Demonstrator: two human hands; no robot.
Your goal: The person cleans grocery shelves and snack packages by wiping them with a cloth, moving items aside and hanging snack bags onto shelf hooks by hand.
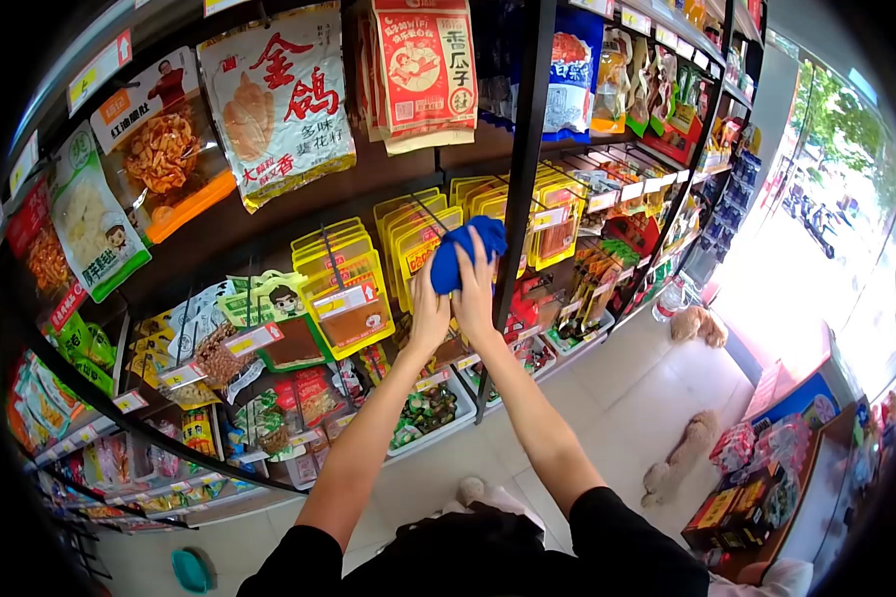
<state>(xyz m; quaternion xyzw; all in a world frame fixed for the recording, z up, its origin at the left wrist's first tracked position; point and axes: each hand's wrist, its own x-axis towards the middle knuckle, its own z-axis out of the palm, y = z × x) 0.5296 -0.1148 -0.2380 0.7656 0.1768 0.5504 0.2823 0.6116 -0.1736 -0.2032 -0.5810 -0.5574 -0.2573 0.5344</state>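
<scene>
A bunched blue cloth (460,261) is held up in front of the shelf's hanging yellow-edged packets (405,239). My left hand (429,306) presses against the cloth's lower left side. Over its right side lies my right hand (476,284), with its fingers wrapped on the cloth. Both hands are close together, beside the black shelf post (524,159). Left of them hangs another group of yellow-framed packets (343,303) with a price tag on the hook.
Snack bags (274,104) hang above, and a white tray (433,418) of wrapped items stands low down. Two light-brown dogs (681,458) lie on the tiled floor at the right, near a counter with boxes (732,512). A teal bowl (190,571) is at lower left.
</scene>
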